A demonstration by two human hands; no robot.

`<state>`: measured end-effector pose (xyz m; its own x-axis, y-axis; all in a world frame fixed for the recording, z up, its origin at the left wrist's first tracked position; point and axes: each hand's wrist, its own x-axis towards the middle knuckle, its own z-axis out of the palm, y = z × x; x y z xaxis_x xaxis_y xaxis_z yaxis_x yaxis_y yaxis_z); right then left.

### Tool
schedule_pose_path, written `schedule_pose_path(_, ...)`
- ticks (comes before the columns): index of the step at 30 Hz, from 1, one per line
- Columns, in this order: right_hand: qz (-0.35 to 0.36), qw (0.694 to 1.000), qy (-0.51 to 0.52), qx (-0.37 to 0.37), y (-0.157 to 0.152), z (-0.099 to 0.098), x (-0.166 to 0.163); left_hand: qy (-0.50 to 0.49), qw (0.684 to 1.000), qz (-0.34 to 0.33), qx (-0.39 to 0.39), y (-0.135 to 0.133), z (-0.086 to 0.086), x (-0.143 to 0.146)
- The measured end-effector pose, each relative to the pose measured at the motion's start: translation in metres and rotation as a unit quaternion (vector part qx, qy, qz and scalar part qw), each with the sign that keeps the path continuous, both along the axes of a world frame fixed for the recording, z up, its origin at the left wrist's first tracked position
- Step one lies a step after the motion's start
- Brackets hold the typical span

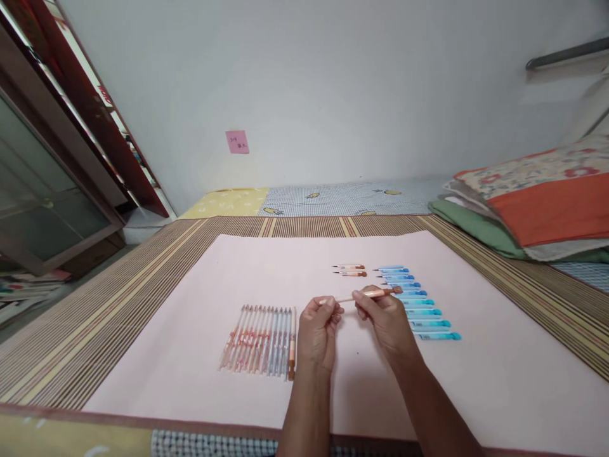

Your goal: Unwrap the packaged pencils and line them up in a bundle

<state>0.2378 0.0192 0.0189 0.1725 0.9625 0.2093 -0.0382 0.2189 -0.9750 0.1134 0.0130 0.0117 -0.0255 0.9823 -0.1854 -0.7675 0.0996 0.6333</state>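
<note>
A slim peach-and-white pen with a brown end lies level between my two hands, above a pale pink sheet. My left hand pinches its left end, where the fingers hide the tip. On the barrel nearer the brown end, my right hand is closed. To the left of my left hand, several clear-barrelled pens stand side by side in a row, with a brown-ended pen at the row's right edge. Blue pens are stacked in a column beyond my right hand. Two brown-ended pens lie farther back, their dark tips pointing left.
A striped mat lies under the sheet. Folded bedding is piled at the right. At the back, a pink note sticks to the wall. A glass-paned door stands at the left.
</note>
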Motion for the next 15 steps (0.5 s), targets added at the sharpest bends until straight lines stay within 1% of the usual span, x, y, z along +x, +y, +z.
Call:
schedule_pose_path(4, 0.002, 0.994, 0.103, -0.042, 0.0018, -0.0022, -0.0025, 0.005, 1.0, 0.006, 0.021, -0.0006, 0.0037, -0.0004)
schedule_pose_path(7, 0.057, 0.982, 0.175, -0.052, 0.0015, -0.002, -0.0024, -0.012, 1.0, 0.016, -0.001, -0.0001, 0.0024, 0.0003)
schedule_pose_path(9, 0.093, 0.974, 0.198, -0.049, 0.0007, -0.0022, -0.0017, -0.027, 0.999, 0.022, -0.02, 0.0005, 0.0005, 0.0005)
schedule_pose_path(10, 0.101, 0.973, 0.201, -0.046, 0.0005, -0.0027, -0.0014, -0.03, 0.999, 0.022, -0.025, 0.0008, -0.0005, 0.0005)
schedule_pose_path(12, 0.088, 0.976, 0.193, -0.042, 0.0007, -0.0042, -0.0016, -0.028, 0.999, 0.015, -0.028, 0.001, -0.0017, 0.0006)
schedule_pose_path(15, 0.031, 0.982, 0.18, -0.044, 0.0023, -0.0064, -0.0033, 0.001, 1.0, 0.012, -0.01, -0.0002, -0.0015, 0.0017)
